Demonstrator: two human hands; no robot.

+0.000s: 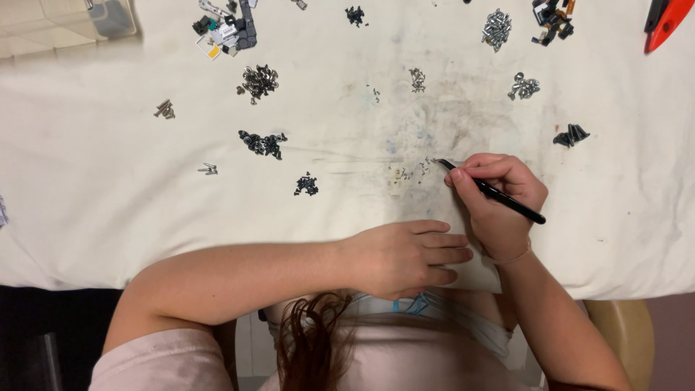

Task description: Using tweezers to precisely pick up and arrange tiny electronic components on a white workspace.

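Slim black metal tweezers [498, 194], light and stiff, pinched mid-shaft by right hand [499, 199]; left hand [405, 257] lies flat just below, holding nothing, on white cloth-covered table [108, 188].

Black tweezers [499, 195]; white stained cloth [108, 188]; red-orange tool [670, 22].

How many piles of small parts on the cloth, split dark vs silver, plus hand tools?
Dark screw piles: 4
Silver or grey screw piles: 6
Black tweezers in right hand: 1
Total: 11
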